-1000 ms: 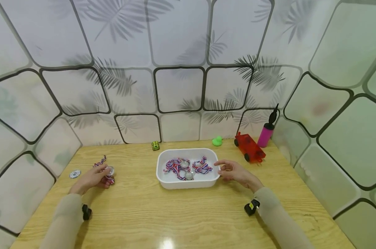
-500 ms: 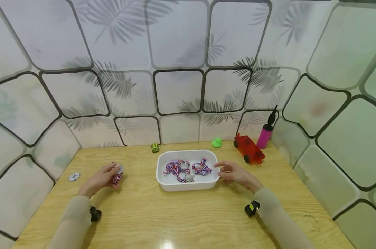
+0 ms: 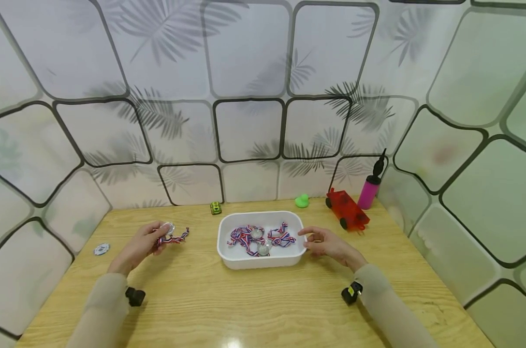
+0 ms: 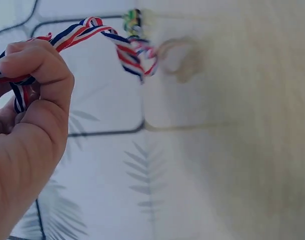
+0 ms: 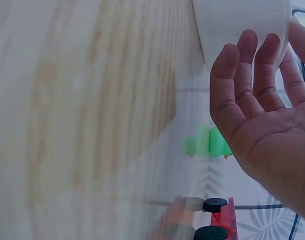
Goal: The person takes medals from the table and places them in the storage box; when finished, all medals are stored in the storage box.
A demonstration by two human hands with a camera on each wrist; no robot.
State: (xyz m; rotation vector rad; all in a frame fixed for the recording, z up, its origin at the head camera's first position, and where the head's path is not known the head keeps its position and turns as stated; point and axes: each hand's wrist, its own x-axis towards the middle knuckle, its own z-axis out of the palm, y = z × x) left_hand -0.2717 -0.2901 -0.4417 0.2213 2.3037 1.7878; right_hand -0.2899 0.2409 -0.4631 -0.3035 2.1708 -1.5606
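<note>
My left hand (image 3: 143, 241) grips a medal (image 3: 169, 228) with a clear or silvery disc, held above the left part of the table. Its red, white and blue ribbon (image 4: 127, 52) trails out past the fingers to the right; the disc is out of sight in the left wrist view. In the middle stands a white tub (image 3: 260, 262), with more medals (image 3: 256, 234) and their striped ribbons lying inside. At the tub's right end my right hand (image 3: 330, 245) touches the wall and rim with loosely bent fingers (image 5: 246, 45).
A round white-and-blue chip (image 3: 101, 249) lies left of my left hand. Along the back are a small yellow-green toy car (image 3: 215, 208), a green duck (image 3: 302, 200), a red wheeled toy (image 3: 347, 210) and a pink pump (image 3: 369, 192). Patterned walls enclose the table (image 3: 263, 304).
My left hand has lifted the medal and carried it right, away from the chip. The ribbon's loose end now swings out to the right. My right hand stays at the tub.
</note>
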